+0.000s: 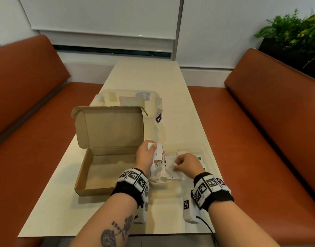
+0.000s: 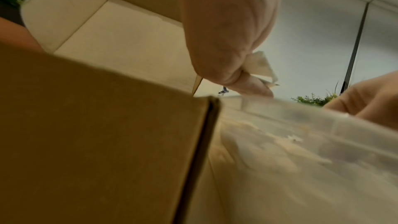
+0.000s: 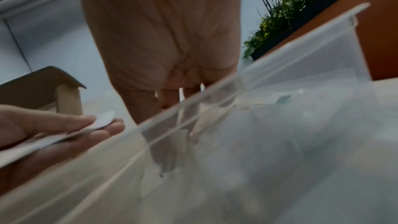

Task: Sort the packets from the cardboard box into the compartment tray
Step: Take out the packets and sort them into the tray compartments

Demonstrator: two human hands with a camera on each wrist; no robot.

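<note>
The open cardboard box (image 1: 99, 168) sits left of centre on the table, and its visible floor is bare. Right beside it lies the clear compartment tray (image 1: 205, 150), holding white packets (image 1: 161, 171) in its left and middle sections. My left hand (image 1: 154, 148) hovers over the tray's left end, gripping a few white packets (image 1: 157, 151) between thumb and fingers; these packets (image 2: 260, 67) also show in the left wrist view. My right hand (image 1: 175, 166) reaches down into the middle compartment, fingertips pinching a small white packet (image 1: 174, 172) there. Its fingers (image 3: 170, 98) dip behind the tray rim (image 3: 280, 47).
A clear lidded container (image 1: 131, 98) with a blue label stands behind the box's raised lid (image 1: 110, 127). Orange bench seats (image 1: 269, 131) flank the narrow table (image 1: 153, 75). A green plant (image 1: 295, 31) stands at the back right. A cable trails off the table's near edge.
</note>
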